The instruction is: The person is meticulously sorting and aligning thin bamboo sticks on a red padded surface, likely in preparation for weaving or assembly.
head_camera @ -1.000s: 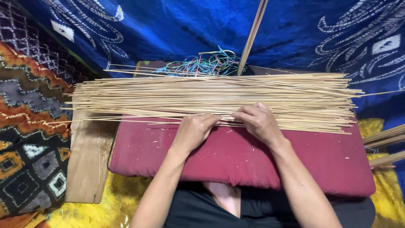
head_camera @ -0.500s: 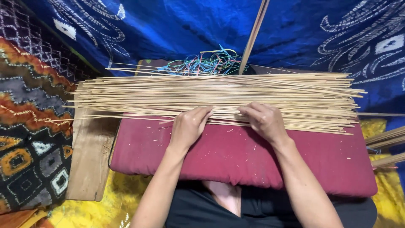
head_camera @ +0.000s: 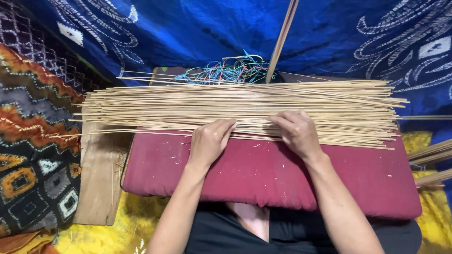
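Far left: a patterned cloth [head_camera: 33,141] in orange, black, grey and white zigzags and squares covers the ground beside the work area. No packages, labels or signs are in view.

Next to it lies a plain wooden board [head_camera: 99,183], running toward the viewer, its far end under the sticks. A yellow printed cloth [head_camera: 94,240] shows beneath its near end.

Centre: a maroon cushion [head_camera: 263,178] lies across the person's lap and serves as the work surface. It is flecked with pale splinters. Along its far edge rests a wide layer of thin bamboo sticks [head_camera: 141,106], laid side by side, left to right, overhanging the cushion at both ends. A few loose sticks stray off at the near left.

The left hand [head_camera: 209,141] lies palm down, fingers bent, with its fingertips on the near edge of the stick layer. The right hand [head_camera: 294,131] lies just right of it, flat over the sticks, fingers curled onto them. The hands are near each other but apart; neither is seen clamped around a stick.

Behind the sticks lies a tangle of coloured string [head_camera: 233,70] in green, blue and orange. A single wooden pole [head_camera: 281,40] rises steeply from just right of it.

Backdrop: a blue cloth with white patterns [head_camera: 197,33] hangs across the whole rear. At the far right, several thicker bamboo strips [head_camera: 431,153] project in from the edge.
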